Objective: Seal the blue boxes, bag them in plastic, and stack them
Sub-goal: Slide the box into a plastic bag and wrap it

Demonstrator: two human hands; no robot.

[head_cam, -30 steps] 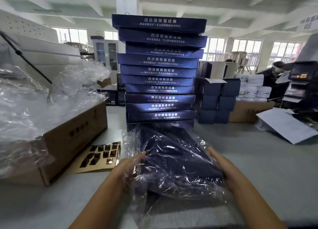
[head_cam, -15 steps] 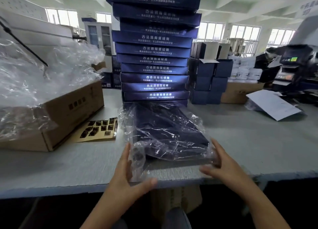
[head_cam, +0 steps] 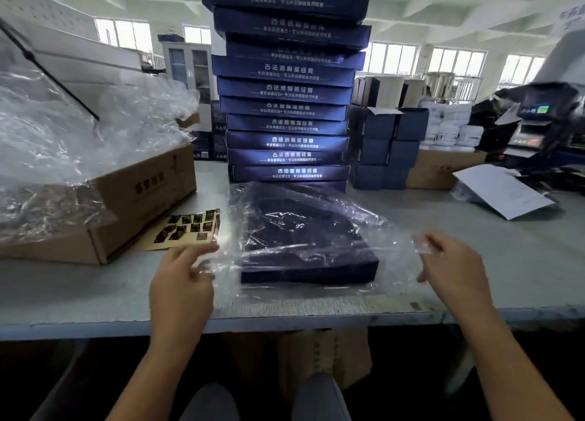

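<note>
Bagging step: pinching the open end of the plastic bag (head_cam: pixel 392 243) with left hand (head_cam: pixel 182 281) and right hand (head_cam: pixel 452 268), blue box (head_cam: pixel 304 249) flat inside on the counter (head_cam: pixel 522 262), just before the stack (head_cam: pixel 288 104). Next, probably: tucking the flap, lifting high.

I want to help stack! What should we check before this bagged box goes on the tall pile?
1. Blue box inside the plastic bag: ok.
2. Bag's near end folded shut: not ok, it lies spread loose.
3. Left hand and right hand pinching the bag: ok.
4. Stack straight: not ok, upper boxes sit shifted.
5. Box's seal sticker on: cannot tell.
</note>
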